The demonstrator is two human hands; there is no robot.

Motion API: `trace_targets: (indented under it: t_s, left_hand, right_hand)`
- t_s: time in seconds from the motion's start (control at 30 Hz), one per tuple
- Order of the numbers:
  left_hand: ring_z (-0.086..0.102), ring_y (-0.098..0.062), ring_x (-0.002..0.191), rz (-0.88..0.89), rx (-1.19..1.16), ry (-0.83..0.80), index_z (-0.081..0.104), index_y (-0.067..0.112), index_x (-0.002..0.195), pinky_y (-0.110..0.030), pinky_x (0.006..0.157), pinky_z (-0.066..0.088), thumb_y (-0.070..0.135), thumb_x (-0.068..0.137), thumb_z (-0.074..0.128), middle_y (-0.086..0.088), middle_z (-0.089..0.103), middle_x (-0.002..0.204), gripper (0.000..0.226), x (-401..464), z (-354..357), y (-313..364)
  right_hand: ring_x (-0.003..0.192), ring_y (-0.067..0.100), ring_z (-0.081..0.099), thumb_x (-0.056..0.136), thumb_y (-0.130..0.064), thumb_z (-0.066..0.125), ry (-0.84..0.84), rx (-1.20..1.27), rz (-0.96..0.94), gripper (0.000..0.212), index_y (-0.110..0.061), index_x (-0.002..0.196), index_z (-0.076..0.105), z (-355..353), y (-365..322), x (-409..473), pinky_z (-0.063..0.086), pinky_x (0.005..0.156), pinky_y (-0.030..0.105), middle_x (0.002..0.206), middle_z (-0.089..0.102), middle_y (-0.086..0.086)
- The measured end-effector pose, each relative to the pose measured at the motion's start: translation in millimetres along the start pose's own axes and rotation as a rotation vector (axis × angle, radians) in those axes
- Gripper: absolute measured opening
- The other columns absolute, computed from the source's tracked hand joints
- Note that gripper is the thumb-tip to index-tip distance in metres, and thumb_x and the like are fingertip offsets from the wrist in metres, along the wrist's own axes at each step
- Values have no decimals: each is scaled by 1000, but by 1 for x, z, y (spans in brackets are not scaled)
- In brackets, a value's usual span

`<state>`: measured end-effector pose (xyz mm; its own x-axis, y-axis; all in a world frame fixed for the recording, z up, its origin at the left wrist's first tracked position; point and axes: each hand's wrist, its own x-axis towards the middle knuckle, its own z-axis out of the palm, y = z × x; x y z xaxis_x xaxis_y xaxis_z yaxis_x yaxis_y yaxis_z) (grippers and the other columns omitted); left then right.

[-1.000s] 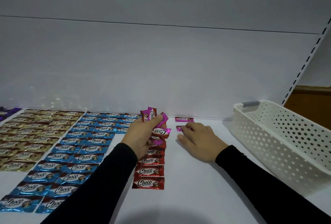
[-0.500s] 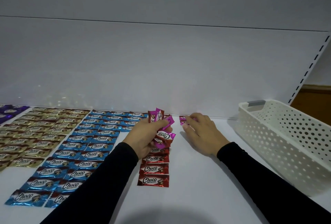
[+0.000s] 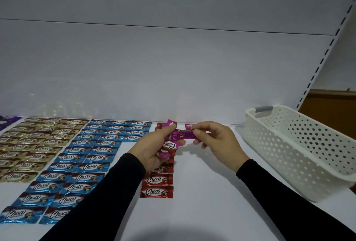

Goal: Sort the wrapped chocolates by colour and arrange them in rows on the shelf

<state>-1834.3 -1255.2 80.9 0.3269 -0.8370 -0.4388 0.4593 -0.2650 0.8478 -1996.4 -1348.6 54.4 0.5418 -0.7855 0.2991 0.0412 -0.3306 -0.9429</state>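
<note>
My left hand [image 3: 154, 146] grips a bunch of pink wrapped chocolates [image 3: 169, 146] above the shelf [image 3: 202, 192]. One pink chocolate [image 3: 184, 134] stretches between both hands; my right hand [image 3: 215, 140] pinches its right end. Another pink chocolate [image 3: 189, 125] lies at the shelf's back, partly hidden by my right fingers. A column of red chocolates [image 3: 157, 185] runs under my left hand. Blue chocolates [image 3: 84, 163] lie in rows to the left, gold ones [image 3: 30, 144] further left, purple ones [image 3: 7, 120] at the far left edge.
A white perforated plastic basket [image 3: 300, 150] stands on the right of the shelf, tilted toward the back wall. A slotted shelf upright [image 3: 327, 48] rises behind it. Bare white shelf surface lies between the red column and the basket.
My right hand has lifted off the shelf's back, where it set down pink chocolates, and now pinches a pink chocolate from the bunch in my left hand.
</note>
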Motion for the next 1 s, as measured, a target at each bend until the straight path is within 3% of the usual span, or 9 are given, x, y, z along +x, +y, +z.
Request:
trace_targets:
  t_s: [0.07, 0.17, 0.3, 0.4, 0.53, 0.7, 0.83, 0.93, 1.0]
  left_hand:
    - [60, -12, 42, -8, 44, -3, 68, 7, 105, -17, 37, 43, 32, 93, 68, -17, 76, 87, 28, 1, 1, 0]
    - [61, -12, 44, -2, 91, -13, 66, 3, 110, -18, 40, 46, 16, 90, 72, -16, 76, 85, 25, 1, 3, 0]
    - [68, -18, 55, 158, 141, 51, 68, 4, 104, -30, 55, 55, 2, 82, 76, -10, 75, 74, 24, 6, 5, -4]
    - [70, -22, 64, 260, 200, 26, 69, 7, 102, -34, 62, 56, 2, 84, 75, -10, 76, 82, 20, 7, 6, -7]
    - [71, -22, 66, 296, 268, 15, 69, 9, 102, -31, 59, 55, 6, 86, 74, -10, 77, 84, 17, 7, 8, -8]
    - [74, -28, 76, 250, 153, 183, 63, 12, 99, -45, 78, 62, 12, 91, 71, -12, 76, 86, 11, 15, 0, -4]
    - [73, -28, 73, 212, 129, 146, 64, 10, 99, -51, 83, 60, 11, 91, 71, -10, 76, 77, 10, 13, -5, -3]
    - [71, -33, 80, 183, 126, 94, 66, 6, 103, -59, 88, 56, 16, 89, 74, -14, 76, 83, 19, 10, -7, -2]
    - [71, -36, 89, 157, 112, 74, 68, 7, 103, -59, 92, 54, 20, 90, 74, -16, 76, 89, 20, 10, -7, 1]
  right_hand:
    - [75, 16, 69, 89, -4, 68, 11, 15, -20, 11, -13, 93, 73, -3, 0, -2, 51, 65, 24, 94, 74, 6]
    - [87, 13, 68, 85, -1, 72, -10, 64, -28, 11, -10, 90, 74, -7, 1, -5, 54, 81, 23, 95, 75, 4]
    - [87, 10, 67, 82, 10, 70, -88, 103, -9, 22, -10, 91, 69, -11, 6, -7, 51, 80, 21, 93, 72, -4]
    - [92, 16, 67, 78, 6, 76, -91, 68, -50, 27, -17, 88, 68, -12, 8, -6, 53, 81, 26, 103, 70, -3]
    - [87, 22, 65, 75, -8, 83, -80, -198, -116, 24, -29, 79, 71, -12, 10, -3, 53, 80, 30, 97, 69, -2]
    - [83, 10, 61, 79, -17, 77, 29, -465, 59, 11, -27, 79, 72, -13, 19, 1, 49, 74, 21, 89, 67, -8]
    - [100, 10, 59, 88, -24, 69, -82, -734, 103, 14, -21, 100, 75, -16, 32, 19, 40, 82, 17, 101, 66, -10]
    - [111, 9, 54, 92, -27, 63, -95, -832, -32, 23, -17, 110, 74, -16, 34, 19, 34, 89, 13, 115, 64, -6]
    - [108, 11, 53, 96, -28, 57, -158, -912, -151, 24, -14, 106, 74, -15, 36, 8, 39, 94, 22, 113, 64, -4]
